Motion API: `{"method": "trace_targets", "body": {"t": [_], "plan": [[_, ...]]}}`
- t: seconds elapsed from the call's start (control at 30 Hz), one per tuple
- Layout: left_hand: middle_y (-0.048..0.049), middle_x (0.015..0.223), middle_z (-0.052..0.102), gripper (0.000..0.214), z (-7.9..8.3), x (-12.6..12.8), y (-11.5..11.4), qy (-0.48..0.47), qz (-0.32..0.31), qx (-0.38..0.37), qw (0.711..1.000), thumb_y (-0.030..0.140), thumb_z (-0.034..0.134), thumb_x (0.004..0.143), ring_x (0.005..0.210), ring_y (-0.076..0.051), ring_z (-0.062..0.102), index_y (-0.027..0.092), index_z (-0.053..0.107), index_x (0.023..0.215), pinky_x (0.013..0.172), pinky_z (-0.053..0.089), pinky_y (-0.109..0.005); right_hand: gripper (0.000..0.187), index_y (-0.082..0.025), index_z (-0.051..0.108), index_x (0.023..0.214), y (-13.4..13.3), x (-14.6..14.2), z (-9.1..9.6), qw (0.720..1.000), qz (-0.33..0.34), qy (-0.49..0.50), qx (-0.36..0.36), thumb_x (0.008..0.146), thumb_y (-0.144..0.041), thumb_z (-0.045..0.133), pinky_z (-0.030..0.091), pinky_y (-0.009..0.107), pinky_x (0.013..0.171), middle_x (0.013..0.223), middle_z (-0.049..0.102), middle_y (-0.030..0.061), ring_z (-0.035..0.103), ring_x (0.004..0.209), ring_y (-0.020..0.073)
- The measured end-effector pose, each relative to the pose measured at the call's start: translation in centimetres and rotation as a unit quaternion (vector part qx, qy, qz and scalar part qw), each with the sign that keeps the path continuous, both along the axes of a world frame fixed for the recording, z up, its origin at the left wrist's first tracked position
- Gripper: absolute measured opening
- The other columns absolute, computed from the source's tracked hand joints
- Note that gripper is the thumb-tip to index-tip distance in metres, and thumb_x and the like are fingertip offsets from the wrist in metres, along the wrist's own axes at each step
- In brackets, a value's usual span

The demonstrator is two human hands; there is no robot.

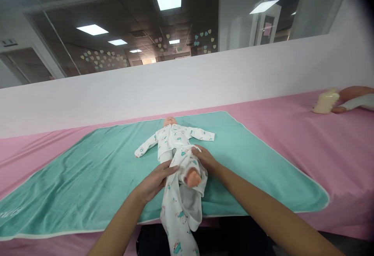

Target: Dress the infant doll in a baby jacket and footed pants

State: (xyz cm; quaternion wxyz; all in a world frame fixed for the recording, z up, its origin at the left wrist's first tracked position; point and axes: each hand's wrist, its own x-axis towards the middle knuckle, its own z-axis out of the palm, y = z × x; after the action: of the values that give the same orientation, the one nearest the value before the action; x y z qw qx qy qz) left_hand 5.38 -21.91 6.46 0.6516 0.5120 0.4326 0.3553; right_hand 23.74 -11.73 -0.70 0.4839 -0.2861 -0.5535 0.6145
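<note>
A baby doll [170, 121] lies on its back, head toward the wall, in a white printed top [171, 137] with both sleeves spread out. White patterned baby pants [179, 209] are around one of its legs, and the bare foot [193, 178] pokes out of the cloth. The other pant leg hangs over the near table edge. My left hand [157, 180] pinches the pants' fabric on the left of that leg. With fingers closed, my right hand [205, 158] grips the pants higher up on the right side.
Beneath the doll a green blanket [113, 178] with white edging covers part of the pink tablecloth [295, 131]. At the far right stand a pale yellow bottle [325, 102] and another doll's limbs [356, 98], partly cut off. A white wall [175, 88] with windows rises behind.
</note>
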Motion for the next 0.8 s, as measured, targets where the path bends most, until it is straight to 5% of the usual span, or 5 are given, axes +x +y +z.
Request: {"method": "trace_targets", "body": {"t": [0.13,0.27,0.43,0.67,0.8], "plan": [[-0.0081,0.098,0.066,0.034,-0.5,-2.1,-0.2,0.018,-0.045,0.010,0.999,0.031,0.062,0.078,0.089,-0.021,0.060,0.017,0.062,0.109,0.081,0.044,-0.032,0.039,-0.019,0.053,0.085,0.2,0.6,-0.8,0.994,0.015,0.083,-0.065,0.074,-0.056,0.062,0.043,0.030,0.068,0.075,0.060,0.0005,0.054,0.068,0.0152],[-0.0019,0.070,0.060,0.014,1.0,-5.6,0.5,-0.033,0.069,0.084,0.994,0.031,0.067,0.072,0.066,-0.015,0.056,0.018,0.065,0.078,0.063,0.044,-0.026,0.036,-0.019,0.050,0.076,0.3,0.9,-0.5,0.992,0.025,0.099,-0.077,0.074,-0.052,0.063,0.041,0.026,0.061,0.069,0.056,-0.0011,0.051,0.063,0.0125],[-0.0021,0.067,0.055,0.027,2.7,-7.5,4.0,-0.020,0.063,0.156,0.986,0.034,0.071,0.065,0.061,-0.014,0.052,0.016,0.055,0.055,0.056,0.041,-0.026,0.043,-0.018,0.058,0.097,-0.1,0.5,0.0,0.985,0.119,0.090,-0.083,0.074,-0.055,0.061,0.045,0.031,0.072,0.089,0.064,0.0059,0.058,0.076,0.0180],[0.0052,0.058,0.053,0.028,-3.4,-5.7,10.0,-0.011,0.270,0.155,0.950,0.038,0.072,0.065,0.053,-0.008,0.045,0.015,0.055,0.066,0.052,0.034,-0.020,0.046,-0.015,0.062,0.103,0.9,0.9,-1.8,0.994,0.090,-0.047,-0.041,0.074,-0.051,0.063,0.043,0.034,0.080,0.093,0.066,0.0055,0.058,0.086,0.0196],[0.0062,0.056,0.051,0.029,-4.9,-6.4,9.9,-0.072,0.217,0.112,0.967,0.038,0.071,0.066,0.049,-0.007,0.043,0.017,0.052,0.068,0.050,0.033,-0.020,0.038,-0.014,0.062,0.088,1.5,1.1,-2.2,0.992,0.060,-0.115,0.012,0.074,-0.049,0.064,0.040,0.029,0.073,0.083,0.062,0.0027,0.054,0.078,0.0163]]}}
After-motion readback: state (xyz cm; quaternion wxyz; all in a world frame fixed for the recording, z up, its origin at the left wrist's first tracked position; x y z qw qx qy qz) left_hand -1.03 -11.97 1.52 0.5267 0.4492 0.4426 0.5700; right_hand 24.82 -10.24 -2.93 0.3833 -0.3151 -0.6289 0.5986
